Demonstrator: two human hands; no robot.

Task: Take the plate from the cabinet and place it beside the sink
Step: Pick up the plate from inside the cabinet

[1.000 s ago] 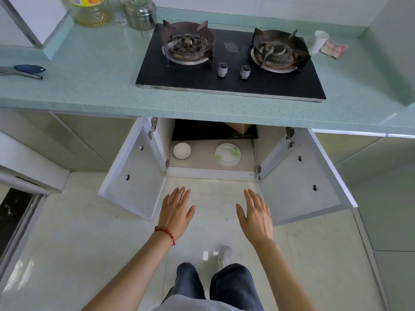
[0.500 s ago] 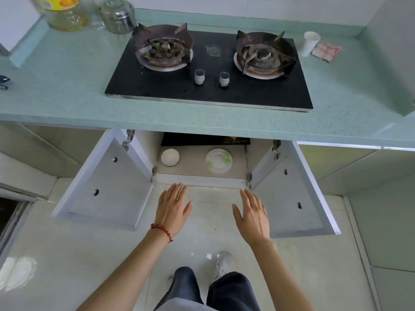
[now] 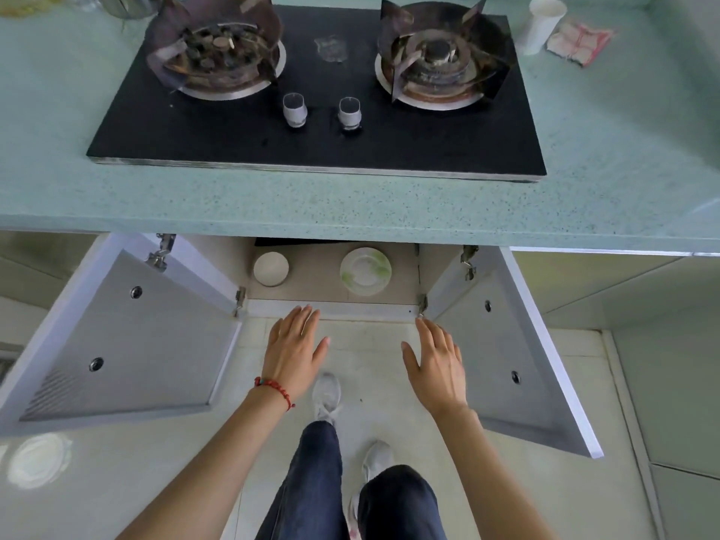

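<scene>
Nearest the viewer, the left hand (image 3: 293, 351) and right hand (image 3: 435, 362) hover palm-down over the floor, fingers straight and loosely spread, both empty; the posture suggests a reach forward into the opening. Ahead, both doors of the cabinet (image 3: 420, 267) stand swung wide, giving clear access to its floor. There the plate (image 3: 365, 270), white with green markings, lies flat right of centre, well apart from a small pale dish (image 3: 271, 268) on the left. Above, the countertop (image 3: 350, 204) carries the gas hob (image 3: 315, 91). No sink is in view, so the destination cannot be judged
</scene>
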